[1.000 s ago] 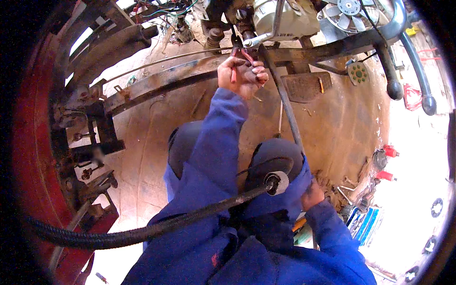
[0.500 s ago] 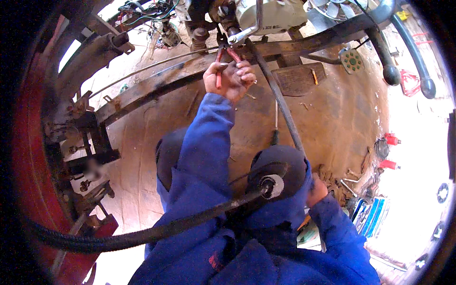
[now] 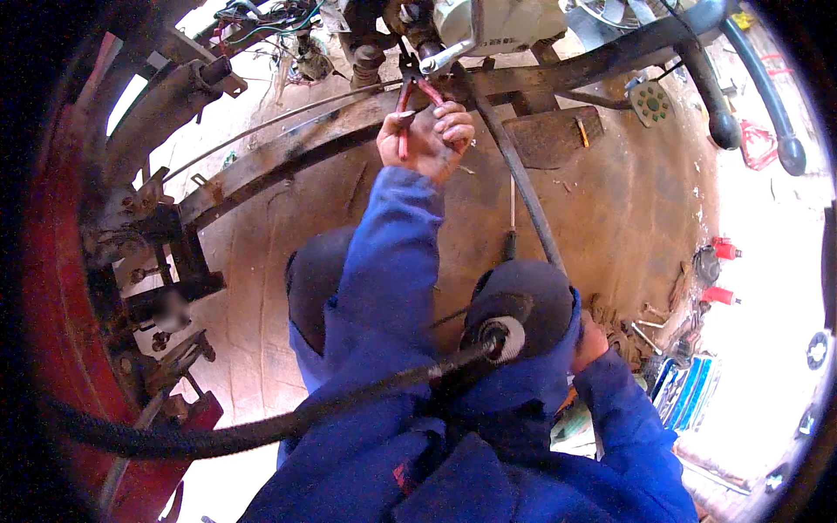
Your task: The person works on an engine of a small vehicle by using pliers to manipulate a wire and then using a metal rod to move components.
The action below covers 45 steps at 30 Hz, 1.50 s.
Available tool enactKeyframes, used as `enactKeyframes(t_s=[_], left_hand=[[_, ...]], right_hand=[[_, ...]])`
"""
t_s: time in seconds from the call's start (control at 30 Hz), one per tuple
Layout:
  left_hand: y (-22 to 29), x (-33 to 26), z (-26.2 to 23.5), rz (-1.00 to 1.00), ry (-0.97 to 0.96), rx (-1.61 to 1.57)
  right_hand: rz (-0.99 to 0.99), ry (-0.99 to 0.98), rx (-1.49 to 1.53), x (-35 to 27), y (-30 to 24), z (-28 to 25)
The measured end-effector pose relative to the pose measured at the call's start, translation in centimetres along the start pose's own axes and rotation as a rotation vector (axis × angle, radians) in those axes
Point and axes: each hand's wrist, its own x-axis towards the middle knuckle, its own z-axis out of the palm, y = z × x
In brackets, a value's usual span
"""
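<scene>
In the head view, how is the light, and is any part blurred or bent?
Head view: daylight burns out the ground at the right edge and top left; the rusty frame rail curves from fisheye bending; the rim is black; the left hand with red-handled pliers is fairly sharp; a small patch at left is blurred.

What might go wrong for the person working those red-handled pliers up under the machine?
1. The left hand grips the red-handled pliers at full arm stretch; if the tips slip off the part above, knuckles might hit the rusty frame beam.
2. The black hose runs across the person's lap, so it might snag a shifting leg.
3. The right hand rests low beside loose tools on the floor, out of the person's sight, and might get nicked.
</scene>
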Motion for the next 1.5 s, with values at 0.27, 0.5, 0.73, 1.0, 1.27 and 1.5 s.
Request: enactKeyframes(t_s=[0.27, 0.5, 0.73, 1.0, 1.27, 1.5], left_hand=[[-0.3, 0.5, -0.6, 0.167, 0.342, 0.352], [-0.1, -0.5, -0.9, 0.042, 0.014, 0.017], [-1.0, 1.8, -0.8, 0.277, 0.591, 0.604], [-0.5, -0.3, -0.4, 0.079, 0.066, 0.02], [-0.2, 0.8, -1.1, 0.175, 0.348, 0.351], [-0.2, -0.3, -0.8, 0.071, 0.068, 0.067]], right_hand=[[-0.013, -0.034, -0.049, 0.2, 2.1, 0.2], [0.009, -0.118, -0.082, 0.5, 2.4, 0.2], [0.127, -0.132, -0.107, -0.3, 1.9, -0.1], [0.099, -0.154, -0.086, 0.3, 1.4, -0.6], [0.056, -0.16, -0.056, 0.1, 1.6, -0.7], [-0.027, -0.024, -0.073, 0.4, 0.0, -0.7]])
